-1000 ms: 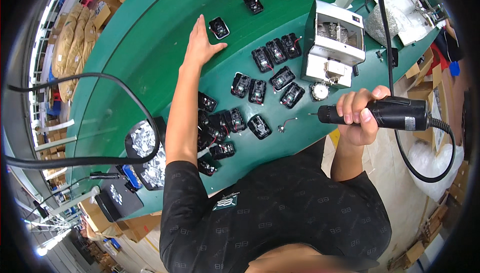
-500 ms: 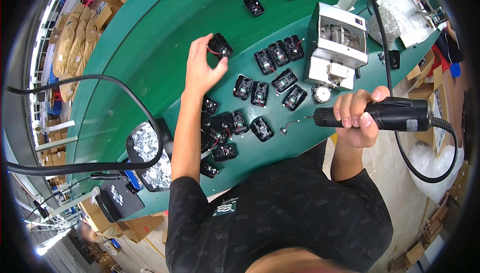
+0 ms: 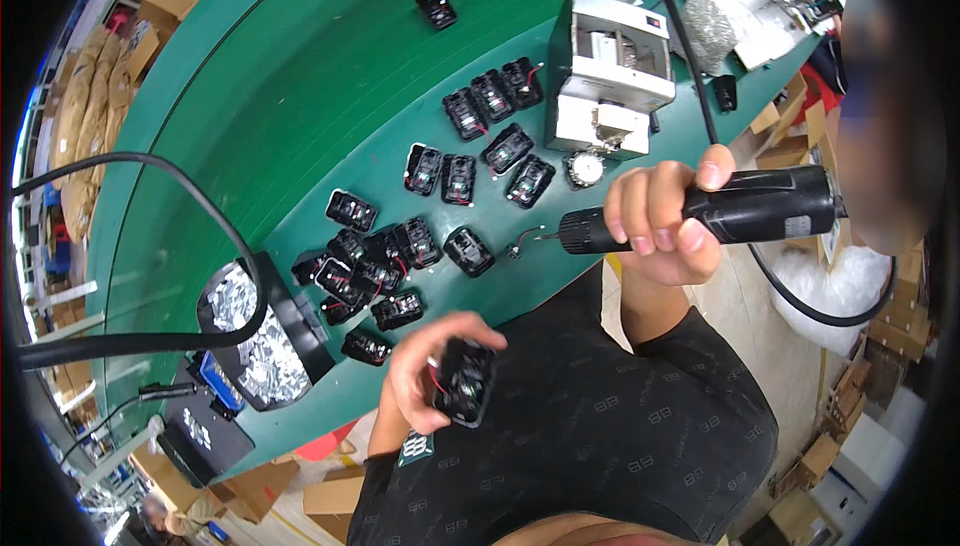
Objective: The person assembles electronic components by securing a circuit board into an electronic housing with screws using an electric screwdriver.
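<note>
In my left hand [image 3: 412, 374] is a black plastic housing [image 3: 467, 382] with a red wire; the fingers grip its edge, close in front of my torso. Its open inner side faces up. My right hand [image 3: 660, 221] is wrapped around a black electric screwdriver [image 3: 770, 204], held level with its bit pointing left. Just beyond the bit tip, a small part with a wire [image 3: 517, 244] lies on the green table [image 3: 545, 271]. Left of it rests a single black housing [image 3: 468, 251]. Several similar housings [image 3: 398, 308] are heaped nearer my left arm.
More housings [image 3: 458, 178] lie in groups mid-table. Behind the screwdriver stands a white screw feeder [image 3: 610, 76]. A black tray [image 3: 310, 351] holds silvery pieces at left. Housings sit on the green conveyor [image 3: 300, 56]. Black cables [image 3: 215, 216] hang in view; a blurred person [image 3: 885, 136] is at right.
My left hand has brought the housing from over the conveyor's edge back toward my torso. The right hand still holds the screwdriver. The view has shifted, and a blurred person now appears at right.
</note>
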Demonstrator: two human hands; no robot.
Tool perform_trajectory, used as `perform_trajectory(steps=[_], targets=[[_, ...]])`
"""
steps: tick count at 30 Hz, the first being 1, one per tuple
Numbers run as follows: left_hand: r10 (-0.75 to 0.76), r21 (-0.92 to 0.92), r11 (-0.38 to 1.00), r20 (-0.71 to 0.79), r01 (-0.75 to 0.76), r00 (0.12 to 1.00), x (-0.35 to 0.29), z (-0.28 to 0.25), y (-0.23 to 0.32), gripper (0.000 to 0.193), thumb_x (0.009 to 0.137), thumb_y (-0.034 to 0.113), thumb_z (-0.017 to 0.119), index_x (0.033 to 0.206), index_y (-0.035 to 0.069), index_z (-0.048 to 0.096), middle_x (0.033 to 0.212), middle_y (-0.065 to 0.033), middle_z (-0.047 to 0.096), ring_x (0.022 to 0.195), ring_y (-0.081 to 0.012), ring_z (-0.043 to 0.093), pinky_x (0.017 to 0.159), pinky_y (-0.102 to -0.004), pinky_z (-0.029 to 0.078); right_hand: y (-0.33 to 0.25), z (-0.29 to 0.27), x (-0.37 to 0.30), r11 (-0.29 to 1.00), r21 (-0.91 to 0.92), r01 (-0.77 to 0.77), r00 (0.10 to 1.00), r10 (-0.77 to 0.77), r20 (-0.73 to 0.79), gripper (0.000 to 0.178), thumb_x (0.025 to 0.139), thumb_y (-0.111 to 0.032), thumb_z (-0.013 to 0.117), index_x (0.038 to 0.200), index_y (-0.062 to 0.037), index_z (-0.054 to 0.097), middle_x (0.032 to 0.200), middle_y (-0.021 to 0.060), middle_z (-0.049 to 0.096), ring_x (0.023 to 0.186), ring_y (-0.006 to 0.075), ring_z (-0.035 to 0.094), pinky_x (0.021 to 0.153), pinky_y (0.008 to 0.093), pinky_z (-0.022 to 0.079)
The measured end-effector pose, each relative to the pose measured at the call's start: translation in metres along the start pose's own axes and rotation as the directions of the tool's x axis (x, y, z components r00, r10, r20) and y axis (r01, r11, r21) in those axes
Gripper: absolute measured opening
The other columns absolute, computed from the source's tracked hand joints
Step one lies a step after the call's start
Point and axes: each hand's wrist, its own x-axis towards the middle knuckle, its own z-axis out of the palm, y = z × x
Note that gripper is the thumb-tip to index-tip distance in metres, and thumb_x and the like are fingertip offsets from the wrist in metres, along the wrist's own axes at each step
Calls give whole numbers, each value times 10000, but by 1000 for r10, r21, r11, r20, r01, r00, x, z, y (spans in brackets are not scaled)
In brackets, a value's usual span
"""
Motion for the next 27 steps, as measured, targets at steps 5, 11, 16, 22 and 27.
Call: perform_trajectory(steps=[5, 11, 16, 22, 27], targets=[[-46, -125, 989, 276, 84, 960, -2, -7, -9, 887, 593, 325, 815, 1259, -118, 430, 1135, -273, 567, 1034, -334, 565, 886, -417, 444, 2, -3, -6, 999, -52, 15, 998, -12, 67, 349, 831, -128, 520, 1152, -143, 383, 636, -20, 436, 533, 107, 477, 540, 281, 423], [-106, -279, 943, 264, 181, 959, -3, -9, -5, 880, 506, 171, 912, 1224, -84, 472, 1157, -265, 559, 1097, -335, 554, 923, -410, 454, -7, 9, -3, 1000, -24, -8, 999, 9, 40, 379, 821, -117, 578, 1145, -144, 384, 625, 9, 425, 517, 136, 467, 548, 310, 430], [181, 775, 609, 70, -168, 981, 32, -18, 0, 791, 529, 168, 858, 1206, -34, 501, 1151, -185, 576, 1031, -332, 576, 891, -412, 465, -13, 22, 8, 999, -42, 6, 973, 3, 230, 405, 849, -145, 560, 1215, -209, 398, 659, -26, 445, 542, 120, 491, 567, 288, 443], [380, 870, 414, 105, -270, 919, 47, -20, -11, 766, 530, 179, 860, 1180, -21, 509, 1163, -191, 570, 1011, -320, 577, 864, -400, 469, -6, 52, 5, 996, -63, -62, 970, 75, 233, 297, 832, -128, 618, 1083, -206, 482, 640, -59, 540, 515, 72, 546, 499, 217, 448], [437, 898, 307, 162, -316, 885, 47, -19, -13, 716, 558, 192, 850, 1156, -21, 520, 1162, -185, 583, 993, -309, 585, 845, -392, 474, 3, 57, -4, 987, -113, -110, 954, 137, 266, 304, 861, -129, 597, 1102, -211, 430, 666, -51, 535, 527, 92, 548, 496, 239, 459]])
